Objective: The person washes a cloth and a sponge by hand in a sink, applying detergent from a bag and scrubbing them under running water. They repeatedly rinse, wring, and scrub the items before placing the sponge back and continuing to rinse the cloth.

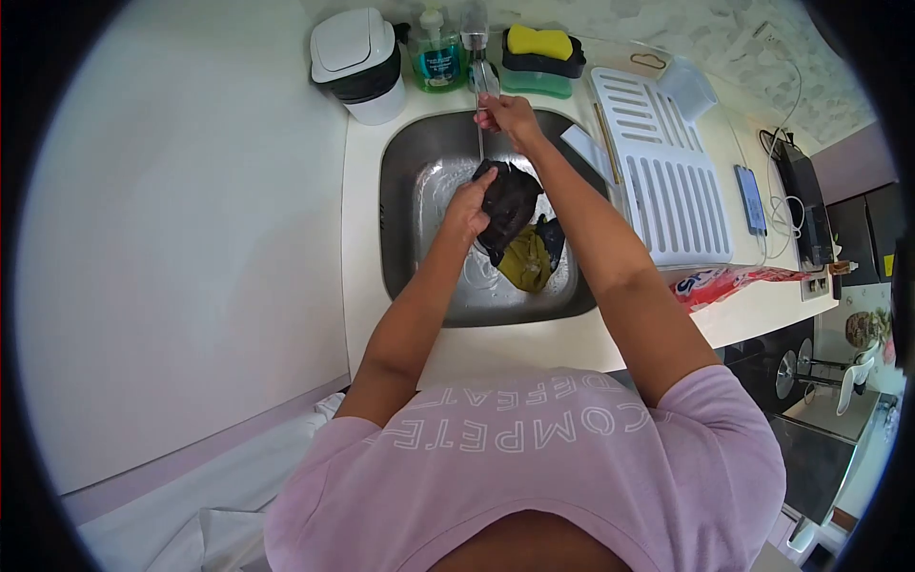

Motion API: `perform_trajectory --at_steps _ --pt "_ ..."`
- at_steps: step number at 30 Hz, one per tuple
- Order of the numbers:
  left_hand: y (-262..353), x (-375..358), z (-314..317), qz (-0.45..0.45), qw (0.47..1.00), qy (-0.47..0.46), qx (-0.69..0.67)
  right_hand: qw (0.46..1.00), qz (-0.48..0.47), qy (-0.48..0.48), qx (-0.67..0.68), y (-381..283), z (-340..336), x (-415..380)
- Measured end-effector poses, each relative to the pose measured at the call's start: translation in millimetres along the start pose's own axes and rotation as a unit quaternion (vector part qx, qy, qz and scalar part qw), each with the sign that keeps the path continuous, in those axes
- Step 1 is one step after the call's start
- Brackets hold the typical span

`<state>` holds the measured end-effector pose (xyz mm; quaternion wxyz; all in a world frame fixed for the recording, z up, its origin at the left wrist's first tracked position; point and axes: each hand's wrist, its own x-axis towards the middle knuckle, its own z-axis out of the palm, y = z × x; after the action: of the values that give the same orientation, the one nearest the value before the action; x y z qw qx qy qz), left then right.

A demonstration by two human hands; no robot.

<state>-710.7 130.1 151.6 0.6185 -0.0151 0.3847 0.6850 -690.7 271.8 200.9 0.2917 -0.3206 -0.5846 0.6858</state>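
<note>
My left hand is closed on a dark, wet cloth inside the metal sink, thumb laid over its top edge. Beneath and beside that cloth lies an olive-green cloth with a dark part, bunched on the sink floor. A thin stream of water falls from the faucet by the dark cloth. Up at the spout, my right hand has its fingers curled around the faucet's end. The fingertips are partly hidden.
Behind the sink stand a white lidded bin, a green soap bottle and a holder with a yellow sponge. To the right are a white drying rack, a phone with cables, and a red-and-white packet.
</note>
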Motion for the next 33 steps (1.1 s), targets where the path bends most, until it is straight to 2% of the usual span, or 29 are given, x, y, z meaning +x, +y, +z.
perform_trajectory --at_steps 3,5,7,8,10,11,12,13,14,16,17,18,19,20,21,22,23,24,25,28,29,30,31,32,33 --pt "12 -8 -1 0.005 0.998 0.004 0.058 0.998 -0.026 -0.049 0.038 33 -3 -35" --pt "16 -15 -4 0.067 0.989 -0.021 0.133 0.976 -0.089 -0.197 -0.034 60 -17 -63" --pt "26 -34 0 0.068 0.99 -0.023 0.122 0.962 0.029 -0.271 -0.001 93 -37 -81" --pt "31 -43 -1 0.065 0.991 -0.028 0.114 0.961 0.031 -0.273 0.001 101 -48 -85" --pt "40 -61 -2 0.081 0.993 -0.029 0.081 0.943 -0.116 -0.211 -0.232 107 -66 -89" --pt "45 -74 2 0.076 0.996 0.001 0.041 0.942 -0.115 -0.213 -0.231 107 -71 -87" --pt "49 -81 3 0.07 0.997 0.032 0.002 0.989 -0.006 -0.144 -0.015 102 -73 -86" --pt "48 -77 -7 0.046 0.998 0.034 0.026 0.972 0.105 -0.064 0.202 99 -74 -87" --pt "39 -63 -21 0.041 0.998 0.037 0.026 0.971 0.109 -0.061 0.203 100 -66 -87" --pt "13 -13 -60 -0.04 0.994 0.08 -0.063 0.905 0.18 -0.033 0.384 92 -24 -84" --pt "-6 14 -75 -0.028 0.987 0.157 0.013 0.961 0.137 0.011 0.242 87 8 -93" --pt "-27 26 -87 -0.031 0.986 0.161 0.011 0.99 0.09 0.054 0.094 85 30 -104" --pt "-45 37 -96 0.076 0.974 -0.15 -0.153 0.99 0.092 0.053 0.094 88 30 -101" --pt "-62 48 -109 0.173 0.829 -0.441 -0.297 0.995 0.045 0.085 0.025 94 28 -95" --pt "-77 67 -132 0.106 0.871 -0.333 -0.345 0.992 -0.001 0.117 -0.044 102 26 -88" --pt "-67 55 -109 0.106 0.871 -0.331 -0.347 0.982 -0.048 0.146 -0.113 110 24 -79" --pt "-56 46 -83 0.031 0.975 -0.085 -0.203 0.964 -0.094 0.173 -0.181 118 21 -73" --pt "-44 30 -55 -0.052 0.983 0.171 -0.038 0.939 -0.137 0.199 -0.246 125 19 -72" --pt "-38 22 -39 -0.035 0.989 0.143 -0.017 0.948 -0.062 0.18 -0.256 117 11 -71" --pt "-45 59 -80 -0.027 0.982 0.178 0.049 0.95 -0.064 0.141 -0.271 107 26 -86" --pt "-93 141 -180 0.293 0.897 0.013 0.33 0.949 -0.128 0.129 -0.26 89 42 -105" --pt "-86 123 -166 0.292 0.898 0.015 0.328 0.949 -0.126 0.127 -0.261 90 48 -106" --pt "-65 85 -126 0.18 0.972 -0.135 0.062 0.936 -0.205 0.139 -0.252 94 51 -105" --pt "-55 61 -102 0.046 0.938 -0.271 -0.211 0.917 -0.281 0.151 -0.241 101 51 -106" --pt "-55 75 -105 -0.012 0.998 0.038 -0.039 0.941 -0.149 0.137 -0.272 129 28 -88"
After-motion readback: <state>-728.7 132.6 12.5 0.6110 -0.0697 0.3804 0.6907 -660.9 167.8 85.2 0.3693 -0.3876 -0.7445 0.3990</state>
